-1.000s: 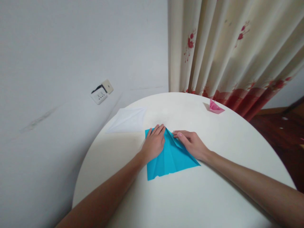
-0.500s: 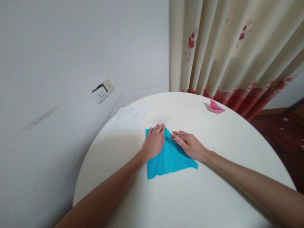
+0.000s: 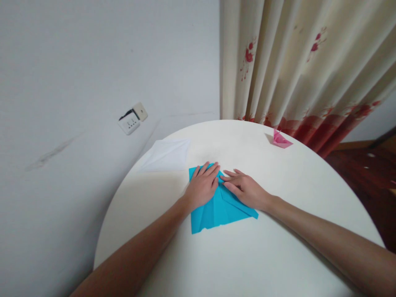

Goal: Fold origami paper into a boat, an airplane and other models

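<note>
Blue paper (image 3: 221, 208) lies flat on the desk (image 3: 247, 255), mid-desk, partly folded, its near edge free. Left hand (image 3: 202, 187) lies palm-down on the far left part, fingers (image 3: 206, 169) extended and close together, pinning it. Right hand (image 3: 246, 189) is flat on the right flap, fingers (image 3: 230, 177) straight and slightly spread, tips meeting the left hand at the centre line. Step, as I read it: creasing the right flap to the centre. Next move likely calls for firm pressure along the crease, with the left hand as anchor. Versus 1.0 s ago: flap now folded further in, right corner pulled inward, hands closer. Beyond: white paper (image 3: 167, 156), pink folded piece (image 3: 281, 139), curtain (image 3: 297, 66).
</note>
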The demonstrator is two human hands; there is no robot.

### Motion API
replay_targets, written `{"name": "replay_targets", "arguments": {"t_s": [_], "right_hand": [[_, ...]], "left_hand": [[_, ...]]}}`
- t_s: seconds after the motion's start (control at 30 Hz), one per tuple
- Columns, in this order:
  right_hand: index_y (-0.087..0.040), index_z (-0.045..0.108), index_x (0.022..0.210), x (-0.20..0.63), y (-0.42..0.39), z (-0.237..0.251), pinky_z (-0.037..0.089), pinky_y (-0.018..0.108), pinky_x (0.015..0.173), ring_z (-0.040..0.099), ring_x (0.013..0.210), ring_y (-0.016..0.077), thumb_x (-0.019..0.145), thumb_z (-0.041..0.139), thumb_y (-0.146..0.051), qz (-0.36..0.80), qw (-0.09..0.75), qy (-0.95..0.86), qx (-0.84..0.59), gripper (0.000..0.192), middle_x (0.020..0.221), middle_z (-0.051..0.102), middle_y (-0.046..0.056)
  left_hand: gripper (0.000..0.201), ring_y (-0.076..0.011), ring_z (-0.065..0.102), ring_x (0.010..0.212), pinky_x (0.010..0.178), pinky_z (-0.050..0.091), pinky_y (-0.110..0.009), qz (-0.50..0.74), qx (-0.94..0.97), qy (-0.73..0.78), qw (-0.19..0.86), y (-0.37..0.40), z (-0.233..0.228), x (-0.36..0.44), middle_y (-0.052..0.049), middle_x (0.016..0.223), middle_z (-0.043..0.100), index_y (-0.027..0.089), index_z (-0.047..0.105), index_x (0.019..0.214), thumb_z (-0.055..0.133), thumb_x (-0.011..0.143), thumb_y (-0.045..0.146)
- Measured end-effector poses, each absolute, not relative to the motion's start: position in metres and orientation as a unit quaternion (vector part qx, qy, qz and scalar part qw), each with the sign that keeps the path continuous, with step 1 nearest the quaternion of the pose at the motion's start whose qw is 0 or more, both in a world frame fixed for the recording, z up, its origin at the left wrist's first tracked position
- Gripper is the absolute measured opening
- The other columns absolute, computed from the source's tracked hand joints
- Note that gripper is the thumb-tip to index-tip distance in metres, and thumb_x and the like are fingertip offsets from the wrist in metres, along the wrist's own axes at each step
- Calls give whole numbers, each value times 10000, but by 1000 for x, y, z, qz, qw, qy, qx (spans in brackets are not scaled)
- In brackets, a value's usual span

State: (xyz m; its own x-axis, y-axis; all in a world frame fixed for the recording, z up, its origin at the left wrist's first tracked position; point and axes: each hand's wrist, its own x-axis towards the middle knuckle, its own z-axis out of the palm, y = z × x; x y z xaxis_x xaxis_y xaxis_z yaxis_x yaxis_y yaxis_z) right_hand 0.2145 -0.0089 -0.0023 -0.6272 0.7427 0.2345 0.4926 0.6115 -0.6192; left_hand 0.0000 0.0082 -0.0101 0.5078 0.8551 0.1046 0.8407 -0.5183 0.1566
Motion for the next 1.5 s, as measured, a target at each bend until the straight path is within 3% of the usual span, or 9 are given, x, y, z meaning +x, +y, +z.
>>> {"name": "replay_targets", "arguments": {"t_s": [0.17,0.37,0.53,0.9,1.17,1.33,1.5], "right_hand": [[-300,686,1293,217,-7,-5,257,599,1214,402,1455,275,1060,435,-388,240,226,-878,-348,354,1437,594,51],[-267,438,1532,218,-5,-9,232,578,1226,294,1511,274,1033,466,-281,185,177,-891,-375,500,1587,415,78],[-242,366,1570,224,-1,-7,176,589,1233,200,1541,305,1019,486,-471,173,122,-887,-410,609,1654,268,91],[-226,209,1620,242,4,5,77,581,1245,83,1556,338,811,576,-800,234,81,-882,-401,1058,1681,134,128],[-291,368,1569,245,1,1,82,629,1223,84,1552,364,871,545,-755,219,98,-895,-375,856,1682,138,107],[-303,388,1558,244,0,1,105,643,1216,107,1549,368,881,556,-733,207,105,-897,-376,820,1677,160,108],[-297,408,1550,243,0,1,110,635,1221,116,1548,368,878,556,-736,211,102,-895,-379,816,1674,183,108]], "left_hand": [[538,-299,191,1552,1242,210,-575,74,863,497,39,7,-9,2,-18,1656,284,213,367,1558,324,1054,396],[529,-293,173,1557,1246,193,-577,57,872,484,55,6,-4,1,-6,1659,265,241,374,1555,350,1048,390],[569,-301,165,1558,1243,181,-591,56,875,476,59,6,-4,0,-11,1665,253,272,358,1562,388,1032,477],[551,-308,160,1559,1231,183,-609,62,882,462,66,7,-6,-2,-1,1675,233,357,364,1554,395,1028,518],[555,-301,159,1559,1236,180,-603,68,886,456,56,7,-8,-3,-3,1672,240,338,347,1563,395,1034,496],[522,-291,183,1555,1239,194,-578,80,891,442,66,6,-5,-3,0,1662,281,343,387,1544,395,1039,471],[555,-273,224,1545,1244,233,-507,88,890,444,44,3,-6,2,-63,1642,334,217,389,1547,393,1040,442]]}}
